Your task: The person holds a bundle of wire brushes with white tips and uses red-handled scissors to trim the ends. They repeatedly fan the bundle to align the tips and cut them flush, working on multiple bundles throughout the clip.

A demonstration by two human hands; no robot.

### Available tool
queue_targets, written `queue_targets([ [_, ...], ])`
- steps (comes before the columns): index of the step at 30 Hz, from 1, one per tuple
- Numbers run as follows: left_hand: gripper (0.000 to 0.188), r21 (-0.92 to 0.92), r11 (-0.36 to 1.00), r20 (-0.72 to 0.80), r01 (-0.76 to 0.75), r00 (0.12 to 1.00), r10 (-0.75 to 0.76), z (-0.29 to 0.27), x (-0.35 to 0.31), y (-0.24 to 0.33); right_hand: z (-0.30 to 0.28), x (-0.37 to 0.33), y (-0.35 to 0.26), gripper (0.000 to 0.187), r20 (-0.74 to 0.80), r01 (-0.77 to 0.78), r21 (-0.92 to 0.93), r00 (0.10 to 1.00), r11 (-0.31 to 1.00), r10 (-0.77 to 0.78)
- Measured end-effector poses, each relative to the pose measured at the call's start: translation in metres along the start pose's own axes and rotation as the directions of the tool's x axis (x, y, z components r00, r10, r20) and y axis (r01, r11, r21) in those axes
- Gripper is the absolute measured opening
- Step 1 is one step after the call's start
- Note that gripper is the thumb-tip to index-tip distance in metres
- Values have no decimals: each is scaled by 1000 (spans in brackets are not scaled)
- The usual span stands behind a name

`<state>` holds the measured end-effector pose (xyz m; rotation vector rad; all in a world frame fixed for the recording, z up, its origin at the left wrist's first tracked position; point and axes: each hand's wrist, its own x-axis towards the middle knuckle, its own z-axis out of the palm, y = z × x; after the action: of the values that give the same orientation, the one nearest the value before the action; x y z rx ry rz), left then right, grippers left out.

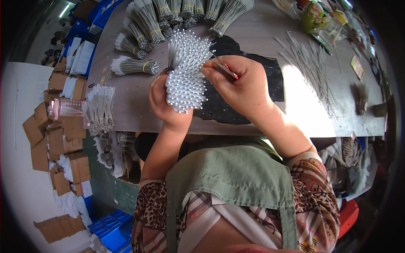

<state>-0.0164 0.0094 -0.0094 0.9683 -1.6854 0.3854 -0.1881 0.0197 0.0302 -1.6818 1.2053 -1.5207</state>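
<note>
My left hand [161, 100] is wrapped round a thick bundle of thin wire stems [187, 76], whose pearly white bead-like tips fan out toward me. Close against the bundle's right side, my right hand [247, 82] is closed in a pinch. Between its thumb and fingers is a small slim metal tool [231, 72] with red on it; its exact kind is hard to make out. Its thin dark point reaches toward the bead tips. Beneath both hands lies a black mat [270, 80] with an uneven edge. The left fingertips are partly hidden behind the bundle.
Several banded wire bundles [145, 25] line the table's far side, another bundle [100, 105] at the left edge by a pink bottle [67, 108]. Loose wires [310, 67] and a jar [314, 17] are at right. Cardboard boxes [55, 139] and a blue crate [112, 227] stand left.
</note>
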Motion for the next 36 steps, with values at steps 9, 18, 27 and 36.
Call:
queue_targets([
  [9, 30, -21, 1000, 39, -9, 999, 10, 4, -5, 0, 4, 3, 0, 9, -58, 132, -89, 989, 987, -137],
  [18, 19, 154, 988, 188, 23, 981, -52, 4, -4, -3, -6, 7, 5, 7, 136, -253, 437, 967, 863, 215],
  [27, 22, -297, 950, 170, 92, 985, -42, -2, 0, -24, -53, -6, -12, 39, 557, -277, 227, 823, 934, 109],
  [36, 23, -329, 943, 188, -56, 974, 124, -1, 1, -36, -61, -8, -21, 37, 656, -196, -149, 714, 969, 245],
])
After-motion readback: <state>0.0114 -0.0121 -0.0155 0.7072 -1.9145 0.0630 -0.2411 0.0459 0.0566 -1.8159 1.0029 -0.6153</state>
